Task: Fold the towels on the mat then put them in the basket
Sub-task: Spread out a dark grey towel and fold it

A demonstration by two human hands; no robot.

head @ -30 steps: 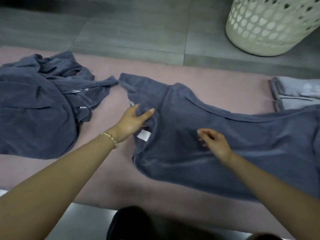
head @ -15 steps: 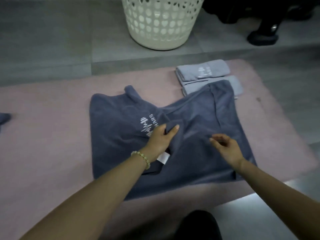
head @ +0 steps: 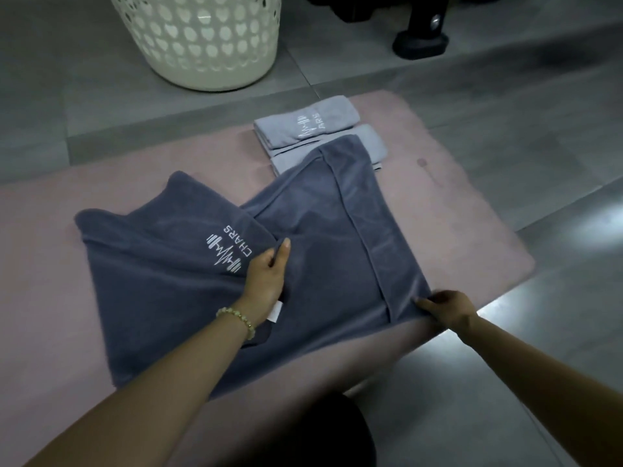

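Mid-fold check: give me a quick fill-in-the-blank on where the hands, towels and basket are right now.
1. The right hand pinches a near ____ of the dark towel.
2. The basket stands on the ____, beyond the mat.
3. ____ folded light towels lie at the mat's far edge.
4. The left hand, gripping the dark towel, has a beaded ____ at its wrist.

Missing words: corner; floor; two; bracelet.

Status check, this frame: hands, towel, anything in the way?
Left hand pinches dark towel's folded edge; right hand pinches its near corner. Dark towel partly folded on mat, far corner overlapping folded light towels. Basket off mat, beyond.
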